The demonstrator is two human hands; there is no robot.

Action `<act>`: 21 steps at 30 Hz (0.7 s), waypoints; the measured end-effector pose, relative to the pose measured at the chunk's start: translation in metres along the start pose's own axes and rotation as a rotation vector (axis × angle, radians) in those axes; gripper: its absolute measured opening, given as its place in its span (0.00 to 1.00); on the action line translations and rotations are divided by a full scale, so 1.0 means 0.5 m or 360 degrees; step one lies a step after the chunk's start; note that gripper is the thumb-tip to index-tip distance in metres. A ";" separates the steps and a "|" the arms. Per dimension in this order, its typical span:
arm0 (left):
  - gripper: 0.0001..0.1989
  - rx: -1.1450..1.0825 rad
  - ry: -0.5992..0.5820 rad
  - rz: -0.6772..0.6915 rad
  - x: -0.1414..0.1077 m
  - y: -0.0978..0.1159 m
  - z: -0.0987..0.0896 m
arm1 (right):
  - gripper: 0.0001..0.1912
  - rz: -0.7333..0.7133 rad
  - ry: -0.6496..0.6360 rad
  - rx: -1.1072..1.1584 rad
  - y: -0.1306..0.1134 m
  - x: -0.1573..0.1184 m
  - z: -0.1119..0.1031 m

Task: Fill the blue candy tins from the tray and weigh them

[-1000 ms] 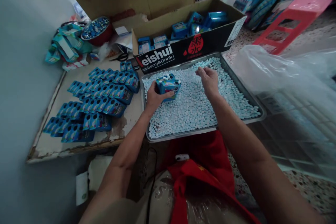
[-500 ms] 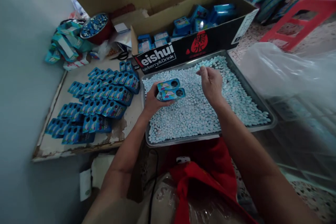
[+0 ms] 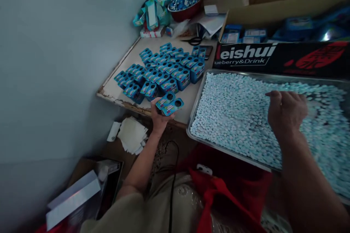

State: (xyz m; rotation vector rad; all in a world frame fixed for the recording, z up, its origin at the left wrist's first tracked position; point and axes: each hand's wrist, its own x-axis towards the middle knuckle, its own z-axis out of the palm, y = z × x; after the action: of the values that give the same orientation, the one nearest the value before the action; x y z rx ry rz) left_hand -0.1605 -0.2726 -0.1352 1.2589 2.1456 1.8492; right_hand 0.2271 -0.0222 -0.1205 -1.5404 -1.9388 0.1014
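Two small blue boxes (image 3: 170, 104) with dark round spots on top are gripped side by side in my left hand (image 3: 160, 118), near the front edge of the white table (image 3: 123, 96). Rows of similar blue boxes (image 3: 164, 67) stand on that table, just beyond the hand. Over the metal tray (image 3: 228, 143), my right hand (image 3: 287, 111) hovers with its fingers curled together; whether anything is inside them is hidden. Pale blue and white candies (image 3: 235, 105) fill much of the tray.
Behind the tray stands a black cardboard carton (image 3: 243, 56) holding blue packs. A red bowl (image 3: 186, 14) of wrapped pieces, scissors (image 3: 194, 40) and papers lie at the table's back. A grey wall (image 3: 68, 62) bounds the left; an open box (image 3: 109, 185) sits low.
The view has swung left. My left hand has carried the two boxes from above the tray to the table's front edge. My right hand stays over the tray, still curled.
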 end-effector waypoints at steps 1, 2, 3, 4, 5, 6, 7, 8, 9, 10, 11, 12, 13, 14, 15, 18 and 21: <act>0.53 0.0022 -0.0038 0.0012 0.004 -0.008 0.003 | 0.19 -0.0012 -0.0040 -0.0016 -0.003 -0.004 -0.004; 0.53 0.0032 -0.0094 0.0020 0.010 -0.014 0.010 | 0.18 -0.0027 -0.0077 -0.0027 -0.007 -0.008 -0.008; 0.53 0.0025 -0.0157 0.0023 0.017 -0.018 0.020 | 0.17 -0.0063 -0.0120 -0.0028 -0.012 -0.014 -0.012; 0.53 0.0010 -0.0223 0.0024 0.025 -0.021 0.031 | 0.18 -0.0133 -0.0182 -0.0018 -0.020 -0.021 -0.016; 0.53 0.0000 -0.0302 0.0027 0.035 -0.023 0.041 | 0.20 -0.0234 -0.0271 -0.0006 -0.030 -0.030 -0.019; 0.53 -0.0005 -0.0399 0.0034 0.046 -0.023 0.049 | 0.23 -0.0354 -0.0387 -0.0003 -0.042 -0.040 -0.020; 0.53 -0.0009 -0.0508 0.0046 0.058 -0.023 0.054 | 0.27 -0.0461 -0.0515 -0.0020 -0.056 -0.050 -0.020; 0.53 -0.0015 -0.0618 0.0059 0.070 -0.022 0.055 | 0.31 -0.0532 -0.0637 -0.0060 -0.070 -0.060 -0.019; 0.52 -0.0022 -0.0734 0.0068 0.083 -0.021 0.054 | 0.34 -0.0557 -0.0734 -0.0115 -0.084 -0.069 -0.017; 0.51 -0.0036 -0.0849 0.0066 0.095 -0.019 0.051 | 0.36 -0.0550 -0.0803 -0.0171 -0.098 -0.076 -0.014; 0.50 -0.0066 -0.0952 0.0053 0.107 -0.017 0.046 | 0.37 -0.0529 -0.0846 -0.0223 -0.110 -0.080 -0.010; 0.49 -0.0110 -0.1048 0.0031 0.117 -0.014 0.041 | 0.36 -0.0510 -0.0873 -0.0266 -0.121 -0.081 -0.007; 0.48 -0.0169 -0.1135 0.0010 0.125 -0.010 0.037 | 0.34 -0.0504 -0.0889 -0.0298 -0.131 -0.080 -0.004; 0.47 -0.0244 -0.1211 -0.0003 0.132 -0.006 0.033 | 0.31 -0.0517 -0.0904 -0.0318 -0.141 -0.077 -0.001; 0.45 -0.0326 -0.1271 -0.0004 0.138 -0.001 0.030 | 0.28 -0.0537 -0.0917 -0.0331 -0.151 -0.073 0.001; 0.39 -0.0508 -0.1356 0.0057 0.153 0.015 0.030 | 0.18 -0.0536 -0.0981 -0.0314 -0.183 -0.061 0.008; 0.37 -0.0662 -0.1326 0.0118 0.173 0.029 0.039 | 0.09 -0.0164 -0.1014 -0.0011 -0.216 -0.049 0.010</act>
State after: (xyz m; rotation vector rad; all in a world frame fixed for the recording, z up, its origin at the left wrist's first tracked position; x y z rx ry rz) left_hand -0.2009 -0.2067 -0.0891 1.6073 1.2278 1.3142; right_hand 0.1357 -0.0755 -0.0874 -1.5247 -2.4965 0.6039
